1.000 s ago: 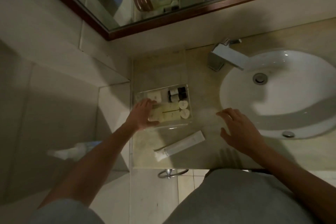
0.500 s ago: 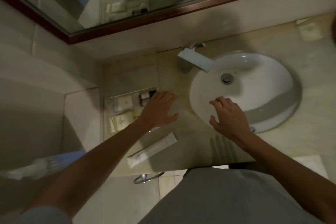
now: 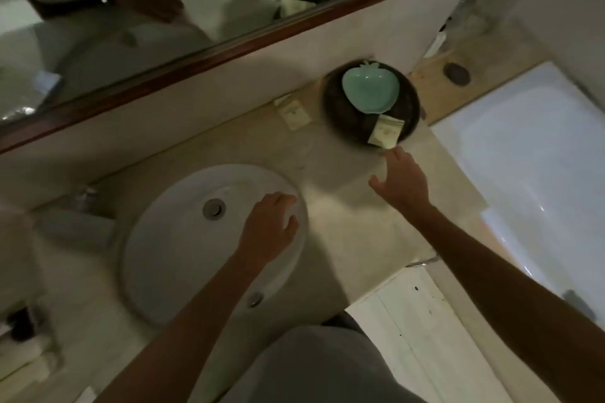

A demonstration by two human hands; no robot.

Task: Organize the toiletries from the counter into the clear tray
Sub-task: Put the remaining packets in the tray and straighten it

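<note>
My right hand (image 3: 401, 181) reaches across the counter with fingers spread, its fingertips just short of a cream packet (image 3: 385, 133) lying on the near rim of a dark round tray (image 3: 334, 108). A second small cream packet (image 3: 294, 114) lies flat on the counter by the wall. My left hand (image 3: 270, 227) hovers over the right rim of the white sink (image 3: 170, 249), fingers loosely curled and holding nothing. The clear tray with bottles is a blurred patch at the far left edge (image 3: 23, 334).
A mint green apple-shaped dish (image 3: 370, 88) sits on the dark tray. The faucet (image 3: 78, 206) stands left of the sink. A wood-framed mirror (image 3: 229, 46) runs along the wall. A white bathtub (image 3: 530, 154) lies to the right, past the counter's end.
The view has swung right, from the clear tray to the sink and dark tray. My left hand left the clear tray and moved over the sink. My right hand stretched toward the cream packet.
</note>
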